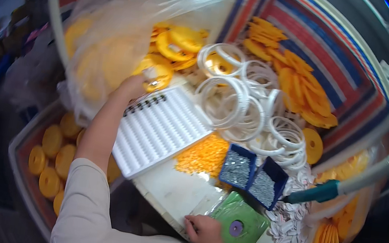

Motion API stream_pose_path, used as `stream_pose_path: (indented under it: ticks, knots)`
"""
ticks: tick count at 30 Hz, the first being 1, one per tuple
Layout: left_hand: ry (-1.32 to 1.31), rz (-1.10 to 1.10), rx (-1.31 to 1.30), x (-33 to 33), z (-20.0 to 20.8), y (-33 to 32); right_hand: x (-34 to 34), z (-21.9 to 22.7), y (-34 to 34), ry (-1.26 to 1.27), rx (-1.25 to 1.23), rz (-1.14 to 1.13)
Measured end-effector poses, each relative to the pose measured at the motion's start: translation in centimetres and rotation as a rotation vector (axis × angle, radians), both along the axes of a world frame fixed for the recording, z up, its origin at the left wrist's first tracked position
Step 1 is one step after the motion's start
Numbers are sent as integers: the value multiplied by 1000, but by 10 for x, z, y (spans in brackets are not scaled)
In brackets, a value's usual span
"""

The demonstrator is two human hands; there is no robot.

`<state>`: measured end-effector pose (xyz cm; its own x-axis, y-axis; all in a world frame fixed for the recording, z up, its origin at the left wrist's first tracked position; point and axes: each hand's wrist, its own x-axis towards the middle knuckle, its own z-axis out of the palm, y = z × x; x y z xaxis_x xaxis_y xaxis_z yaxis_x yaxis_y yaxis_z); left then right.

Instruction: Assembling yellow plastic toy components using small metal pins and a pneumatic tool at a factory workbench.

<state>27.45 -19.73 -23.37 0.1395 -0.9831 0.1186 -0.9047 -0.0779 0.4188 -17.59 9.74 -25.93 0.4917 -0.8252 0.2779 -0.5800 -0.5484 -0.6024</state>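
My left hand is stretched out to the far end of a white ridged tray, at the near edge of a yellow round plastic part. Its fingers are partly hidden, so whether it grips that part is unclear. Down by the table's front edge, my right hand is closed with the fingertips together; whatever may be between them is too small to make out. Just right of it lies a green square piece with a purple round centre. Small dark pieces line the tray's far left end.
Orange small parts are heaped beside two blue bins of small metal pieces. White rings pile up behind them. A teal-and-grey tool juts in from the right. Yellow discs fill a crate at lower left.
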Motion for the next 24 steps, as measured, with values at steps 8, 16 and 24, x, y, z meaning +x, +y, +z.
stream_pose_path:
  ticks: [8, 16, 24]
  knots:
    - [-505, 25, -42, 0, -18, -26, -6, -8, 1, -3, 18, 7]
    - [46, -132, -658, -23, 49, 12, -6, -10, 6, -71, 21, -3]
    - [354, -672, -403, -145, 111, 177, -72, -15, -24, -807, 1077, -174]
